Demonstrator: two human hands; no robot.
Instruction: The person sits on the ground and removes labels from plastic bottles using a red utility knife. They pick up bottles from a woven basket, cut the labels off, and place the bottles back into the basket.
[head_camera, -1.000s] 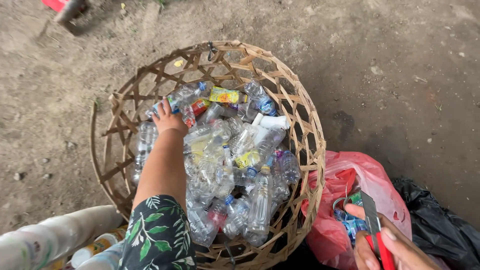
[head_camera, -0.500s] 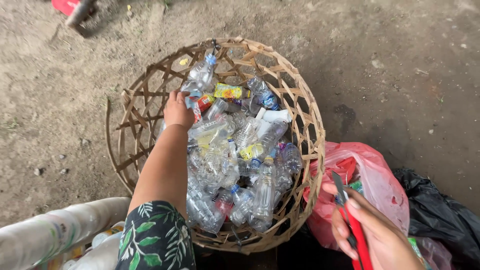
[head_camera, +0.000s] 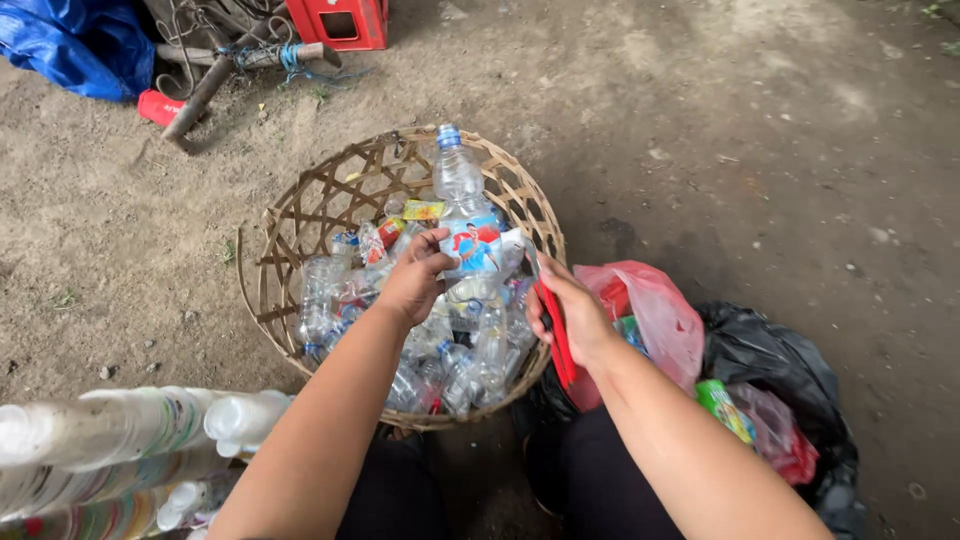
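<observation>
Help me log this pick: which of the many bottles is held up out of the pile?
The clear bottle with a blue cap, gripped by the left hand and raised above the woven basket; the others lie heaped inside.

A clear plastic bottle (head_camera: 462, 205) with a blue cap and a blue-and-red label stands upright above the woven basket (head_camera: 290, 215); a red cutter (head_camera: 556, 330) angles beside it.

Place: an outdoor yard where plastic waste is sorted
Ground: bare, packed dirt (head_camera: 760, 150) strewn with small stones
Basket: a woven bamboo basket (head_camera: 290, 230) is filled with crushed clear plastic bottles (head_camera: 470, 350)
Stacks: nested plastic cups (head_camera: 110, 430) are laid in rows at lower left
Bags: a red plastic bag (head_camera: 655, 310) and a black one (head_camera: 770, 360) are set just beside the basket
Background: a blue tarpaulin (head_camera: 70, 45) and a red crate (head_camera: 340, 20) are seen at the top edge
</observation>
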